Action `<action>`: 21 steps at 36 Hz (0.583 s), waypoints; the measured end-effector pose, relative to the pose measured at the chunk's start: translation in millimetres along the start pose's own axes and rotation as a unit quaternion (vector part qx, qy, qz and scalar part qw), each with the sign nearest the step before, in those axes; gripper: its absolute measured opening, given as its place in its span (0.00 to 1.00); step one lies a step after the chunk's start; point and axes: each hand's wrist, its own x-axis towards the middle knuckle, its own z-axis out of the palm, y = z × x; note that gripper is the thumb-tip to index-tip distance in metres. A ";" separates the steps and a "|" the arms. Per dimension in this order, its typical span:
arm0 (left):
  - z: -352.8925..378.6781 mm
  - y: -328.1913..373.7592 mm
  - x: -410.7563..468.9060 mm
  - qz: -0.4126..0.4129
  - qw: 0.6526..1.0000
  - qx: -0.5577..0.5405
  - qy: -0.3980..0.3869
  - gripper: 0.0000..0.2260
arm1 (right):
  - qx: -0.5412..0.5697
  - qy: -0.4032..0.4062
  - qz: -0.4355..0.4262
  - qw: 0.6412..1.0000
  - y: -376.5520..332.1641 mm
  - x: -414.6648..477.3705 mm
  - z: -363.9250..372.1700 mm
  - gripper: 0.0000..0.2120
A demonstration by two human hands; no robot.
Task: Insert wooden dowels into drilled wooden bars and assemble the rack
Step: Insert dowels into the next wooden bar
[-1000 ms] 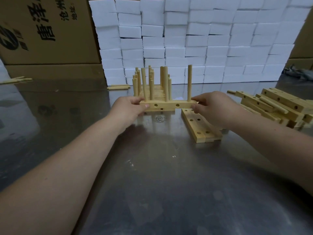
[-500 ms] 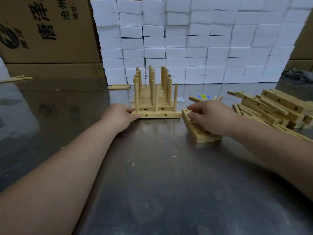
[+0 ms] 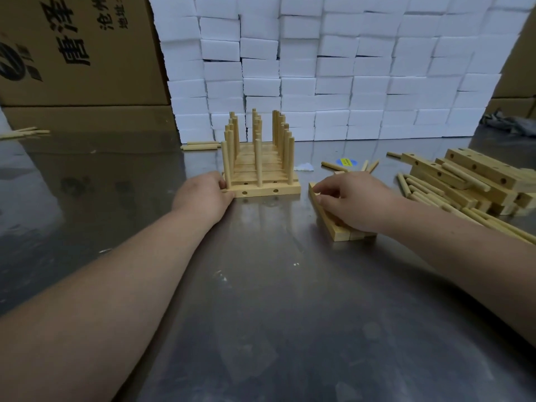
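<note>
A row of drilled wooden bars with upright dowels stands mid-table; the nearest bar [image 3: 266,191] carries three dowels [image 3: 259,161]. My left hand [image 3: 203,195] holds the left end of this front bar, fingers curled at its corner. My right hand [image 3: 352,200] rests on a low stack of drilled bars [image 3: 338,232] lying flat to the right, its fingers curled over the top bar's far end. The upper faces of those bars are mostly hidden under my hand.
A heap of drilled bars [image 3: 475,172] and loose dowels [image 3: 426,195] lies at the right. Several dowels [image 3: 200,146] lie behind the row. White foam blocks [image 3: 333,68] form a wall at the back, with cardboard boxes [image 3: 75,50] to the left.
The bar with three dowels, held up by both hands a second ago, now sits on the table at the front of the row. My right hand left it and went to the flat stack.
</note>
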 end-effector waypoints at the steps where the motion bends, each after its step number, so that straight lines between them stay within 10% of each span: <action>1: 0.3 0.2 0.3 0.005 1.000 0.006 0.000 0.07 | -0.001 -0.002 -0.001 1.000 -0.2 -0.1 -0.1 0.16; 21: 5.4 0.8 10.0 0.052 0.997 0.055 0.008 0.07 | -0.003 -0.017 -0.009 1.000 -2.9 -3.6 1.7 0.14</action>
